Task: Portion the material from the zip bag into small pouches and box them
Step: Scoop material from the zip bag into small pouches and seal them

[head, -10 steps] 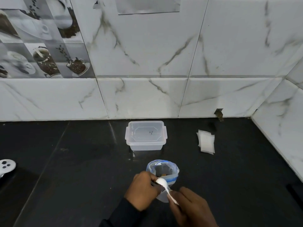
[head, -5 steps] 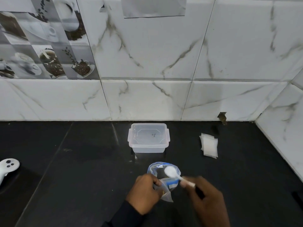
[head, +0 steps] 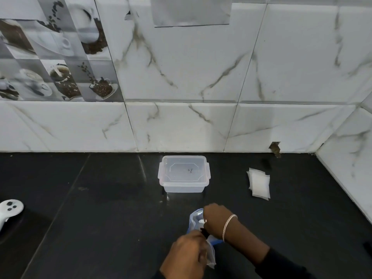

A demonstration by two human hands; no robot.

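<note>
A clear zip bag [head: 193, 222] with a blue strip stands on the black counter near the front. My left hand [head: 186, 256] grips its near edge. My right hand [head: 216, 221] reaches over the bag's mouth and holds a white plastic spoon [head: 201, 221], whose bowl dips into the bag. A clear lidded plastic box [head: 184, 174] sits behind the bag, near the wall. A small stack of white pouches [head: 259, 185] lies to the right of the box.
The black counter [head: 100, 198] meets marble wall tiles at the back and at the right. A white controller [head: 9, 210] lies at the left edge.
My right hand has swung over the bag and turned the spoon down into its mouth. My left hand has slid lower along the bag's near edge.
</note>
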